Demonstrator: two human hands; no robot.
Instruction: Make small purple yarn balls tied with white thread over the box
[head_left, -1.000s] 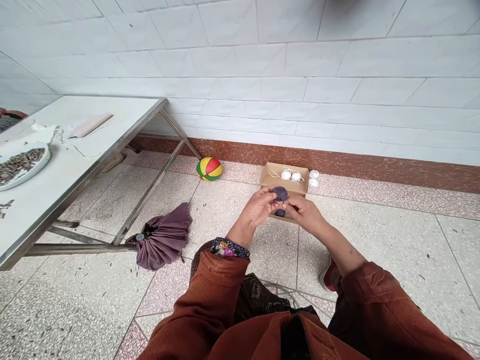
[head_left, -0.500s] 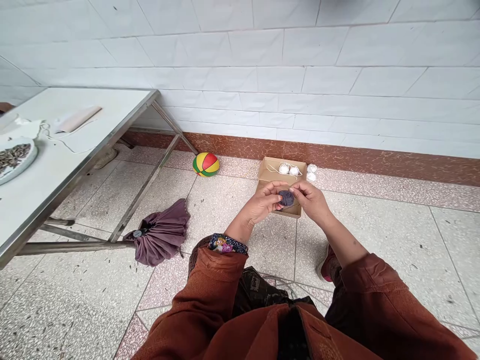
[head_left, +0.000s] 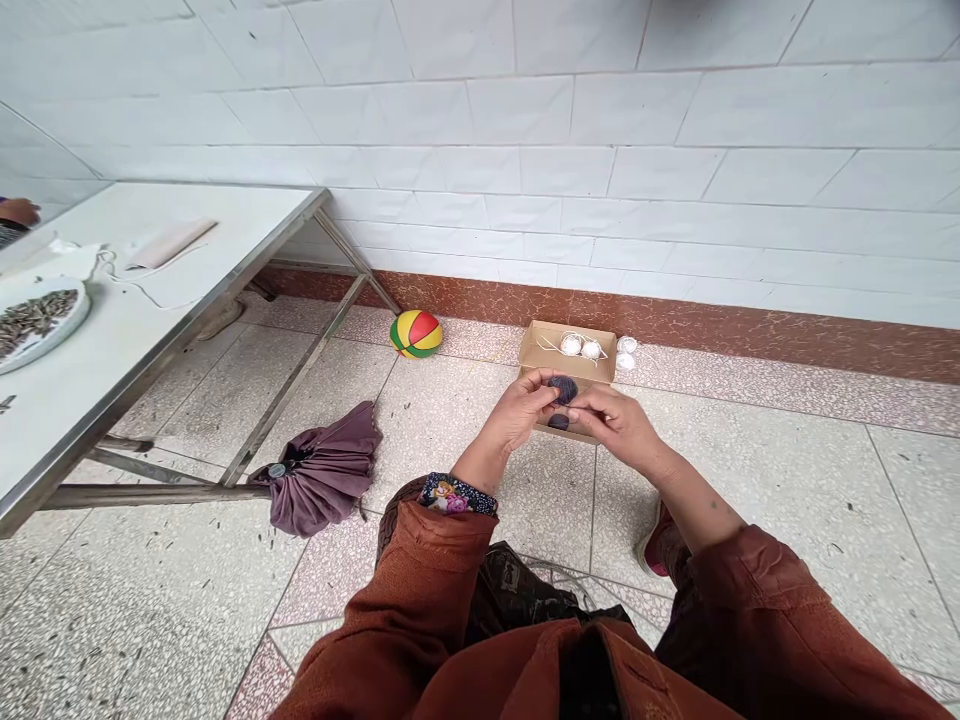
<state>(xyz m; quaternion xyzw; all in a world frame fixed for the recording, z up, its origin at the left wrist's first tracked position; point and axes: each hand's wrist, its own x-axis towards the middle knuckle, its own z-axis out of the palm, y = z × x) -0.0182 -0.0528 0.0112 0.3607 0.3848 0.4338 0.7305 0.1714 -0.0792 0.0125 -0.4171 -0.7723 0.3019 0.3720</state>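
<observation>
A small ball of dark grey yarn [head_left: 562, 389] is held in my left hand [head_left: 521, 410], its fingers and thumb closed around the near side. Just right of the ball, my right hand [head_left: 616, 428] has thumb and fingers pinched together; whatever is between them is too small to make out. Both hands are above an open cardboard box [head_left: 534, 350] on the floor. Inside its near part lies another dark ball [head_left: 559, 422], partly hidden by my hands. Two white yarn balls [head_left: 571, 344] with a loose strand sit in the far part.
More white balls [head_left: 626, 346] are beside the box near the tiled wall. A colourful ball [head_left: 416, 333] and a folded purple umbrella [head_left: 322, 470] lie left on the floor. A metal-edged table [head_left: 255, 205] holds a plate [head_left: 79, 310] of dark bits. Someone's hand [head_left: 19, 211] shows far left.
The yarn ball in my left hand has shifted slightly left and up. My right hand has dropped from its top to its lower right side. The dark ball in the box now shows.
</observation>
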